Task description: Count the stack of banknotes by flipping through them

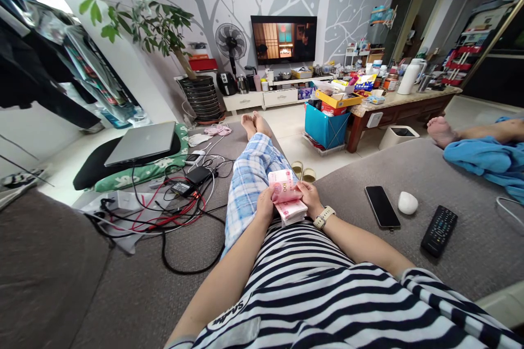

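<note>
Head view shows, at far left, hanging clothes (73, 60) beside the wall. Nearer, on the grey couch (347, 191), a closed laptop (141, 143) lies on a black pad and a green patterned cushion (135, 177). Just near of it is a tangle of black, red and white cables (164, 218), with a black adapter (200, 174) among them. Behind, a leafy plant (151, 22) grows from a dark pot, and to the right of it stands a fan (231, 43).

In the middle, the person's legs in blue checked trousers (245, 191) stretch toward the far side, where a television (284, 38) is lit. Above the lap, the left hand (265, 204) grips the left edge of a thick stack of pink banknotes (286, 191), and the right hand (311, 199) grips its right edge, below the fingers a pale watch strap (325, 217). The upper notes are bent away from the lower part, and "100" can be read on them.

Farther right, a blue box (325, 124) stands beside the crowded worktop (399, 103), which carries a white jug (409, 77). On the near right of the couch lie a phone (381, 206), a small white case (408, 203) and a black remote (439, 230). Beyond them rests another person's bare foot (442, 130), near blue cloth (487, 155).
</note>
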Available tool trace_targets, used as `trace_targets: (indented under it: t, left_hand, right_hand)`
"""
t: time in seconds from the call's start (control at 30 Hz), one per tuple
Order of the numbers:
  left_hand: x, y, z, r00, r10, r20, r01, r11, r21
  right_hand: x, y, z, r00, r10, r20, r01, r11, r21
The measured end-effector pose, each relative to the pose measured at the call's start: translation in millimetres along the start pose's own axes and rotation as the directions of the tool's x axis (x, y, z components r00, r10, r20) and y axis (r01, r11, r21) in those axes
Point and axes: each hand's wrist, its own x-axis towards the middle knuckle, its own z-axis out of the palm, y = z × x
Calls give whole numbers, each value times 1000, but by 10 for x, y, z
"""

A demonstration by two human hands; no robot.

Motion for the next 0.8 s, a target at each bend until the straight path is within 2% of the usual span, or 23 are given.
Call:
trace_targets:
  t: [0.1, 0.3, 0.47, 0.53, 0.67, 0.8]
  left_hand:
    - [-18, -19, 10, 1000, -7, 0, 7, 1000, -19]
    - [-18, -41, -10, 998, -53, 45, 55, 998, -24]
    - [2, -70, -27, 998, -47, 34, 47, 999, 9]
    - [8, -69, -31, 999, -21, 26, 20, 1000, 17]
    - [38, -57, -56, 992, 122, -27, -119, 986, 113]
    - [60, -44, -66, 987, 150, -58, -139, 977, 158]
  right_hand:
    - [11, 22, 5, 1000, -2, 21, 2, 1000, -1]
    - [28, 49, -4, 996, -66, -67, 65, 998, -4]
    - [15, 43, -20, 996, -87, -35, 87, 996, -26]
    - [8, 39, -23, 996, -78, -31, 77, 997, -30]
    - [0, 34, -22, 997, -67, -27, 66, 997, -32]
    - [-5, 26, -18, 998, -63, -27, 62, 997, -37]
